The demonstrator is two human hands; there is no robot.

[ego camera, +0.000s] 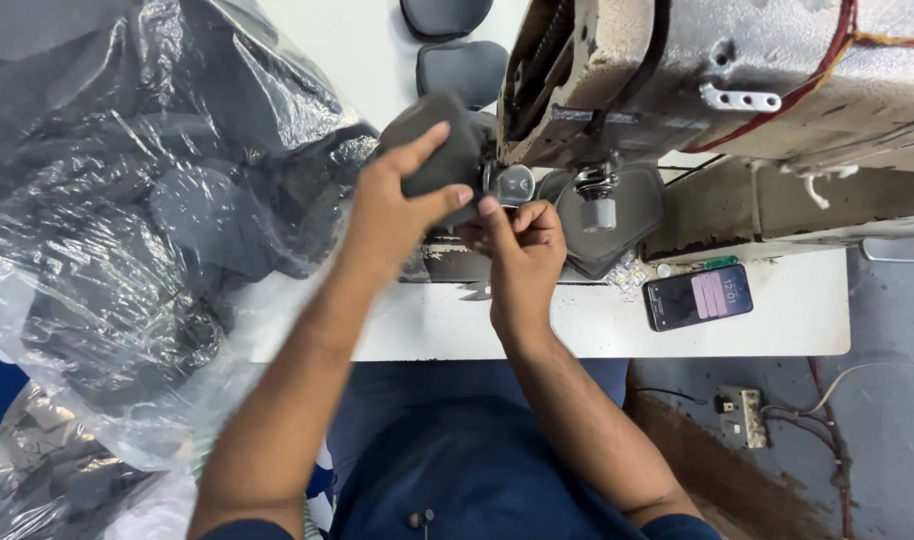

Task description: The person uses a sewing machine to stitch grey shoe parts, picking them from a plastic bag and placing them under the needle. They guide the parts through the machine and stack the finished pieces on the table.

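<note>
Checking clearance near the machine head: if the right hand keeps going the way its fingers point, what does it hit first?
Probably the round metal part under the sewing machine head. The right hand points up-left at it, beside the grey fabric piece in the left hand. Depth is unclear.

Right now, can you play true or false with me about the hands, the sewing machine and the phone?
1. The left hand grips a grey piece. True.
2. The phone lies on the floor. False: it lies on the white table.
3. The right hand is near the sewing machine. True.
4. The plastic bag holds red pieces. False: they are dark.
5. The phone's screen is dark. False: it is lit.
</note>
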